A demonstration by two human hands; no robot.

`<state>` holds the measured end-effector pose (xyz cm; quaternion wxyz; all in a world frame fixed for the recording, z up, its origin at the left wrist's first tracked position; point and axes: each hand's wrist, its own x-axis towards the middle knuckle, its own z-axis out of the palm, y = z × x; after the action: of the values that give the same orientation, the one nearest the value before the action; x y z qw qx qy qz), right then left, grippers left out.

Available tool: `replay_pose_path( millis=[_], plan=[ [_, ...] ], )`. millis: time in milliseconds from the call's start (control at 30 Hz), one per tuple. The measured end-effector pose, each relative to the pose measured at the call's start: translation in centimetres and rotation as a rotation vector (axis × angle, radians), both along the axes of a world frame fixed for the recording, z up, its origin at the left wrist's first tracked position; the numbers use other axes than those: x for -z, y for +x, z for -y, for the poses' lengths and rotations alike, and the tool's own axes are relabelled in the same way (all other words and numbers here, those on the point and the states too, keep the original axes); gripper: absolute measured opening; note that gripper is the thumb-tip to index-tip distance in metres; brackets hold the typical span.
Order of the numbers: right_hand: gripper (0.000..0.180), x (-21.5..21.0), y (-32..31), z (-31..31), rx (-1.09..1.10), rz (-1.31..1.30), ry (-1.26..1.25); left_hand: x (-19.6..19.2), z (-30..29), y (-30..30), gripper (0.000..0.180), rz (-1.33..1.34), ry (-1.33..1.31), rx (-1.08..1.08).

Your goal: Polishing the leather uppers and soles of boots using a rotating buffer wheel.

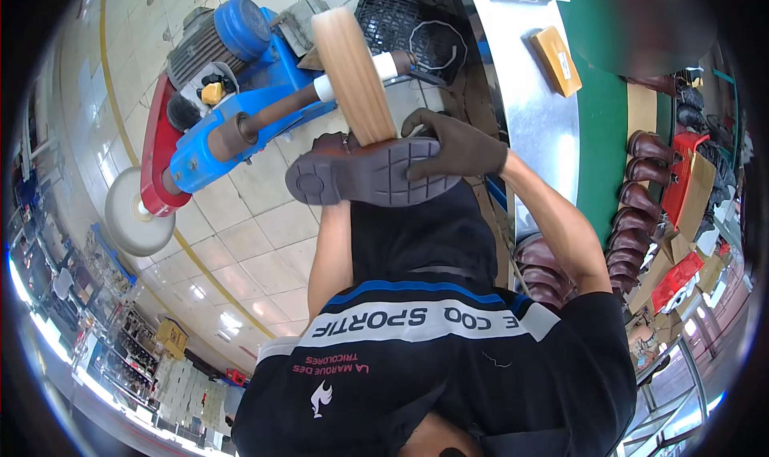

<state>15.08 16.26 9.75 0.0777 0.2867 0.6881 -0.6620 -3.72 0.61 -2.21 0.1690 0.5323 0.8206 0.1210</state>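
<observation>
One brown leather boot [364,177] is held in front of the worker, its dark ribbed sole turned up toward the face, toe at three o'clock and heel at nine, taking straight ahead of the worker as twelve. From where I stand, the right hand [463,144], in a brown glove, pinches the toe end, thumb pressed flat on the sole and fingers arched over the far edge. The left hand is behind the boot, so I cannot tell how its fingers sit; only the bare left forearm [330,253] shows, rising to the heel side from about seven o'clock.

Just beyond the boot, at twelve, stands a tan-banded wheel [352,76] on a brown spindle [280,111]. Its lower rim seems to meet the leather upper, though the sole hides the exact contact. At ten o'clock sits a grey finned motor [207,50] with a blue end cap, and at nine a pale disc wheel [132,213] by a red guard [158,128].

A black plastic crate [383,23] lies between twelve and one. At two runs a metal-topped bench [525,96], carrying a tan block [549,52] with a white label. Dark maroon boots [639,197] stand in a row at three, with more bunched nearer the worker at four.
</observation>
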Motion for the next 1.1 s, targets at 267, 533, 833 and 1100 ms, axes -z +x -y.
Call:
replay_pose_path(
  millis=[267, 533, 833, 1100],
  plan=[
    [0.063, -3.1, 2.6, 1.2, -0.015, 0.053, 0.131, 3.0, 2.9, -1.4, 0.031, 2.268, 0.549, -0.532],
    [0.053, -3.4, 1.7, 2.9, 0.228, 0.06, 0.393, 0.4, 3.3, 0.8, 0.048, 2.125, -0.342, -0.738],
    [0.049, -0.9, -1.6, 0.8, 0.476, -0.05, 0.649, -1.2, 2.0, 0.4, 0.044, 2.446, -0.279, -0.921],
    [0.051, -2.3, -3.3, -0.1, 0.226, -0.123, 0.745, -1.2, 2.9, 3.9, 0.047, 2.637, 0.078, -0.711]
  ],
)
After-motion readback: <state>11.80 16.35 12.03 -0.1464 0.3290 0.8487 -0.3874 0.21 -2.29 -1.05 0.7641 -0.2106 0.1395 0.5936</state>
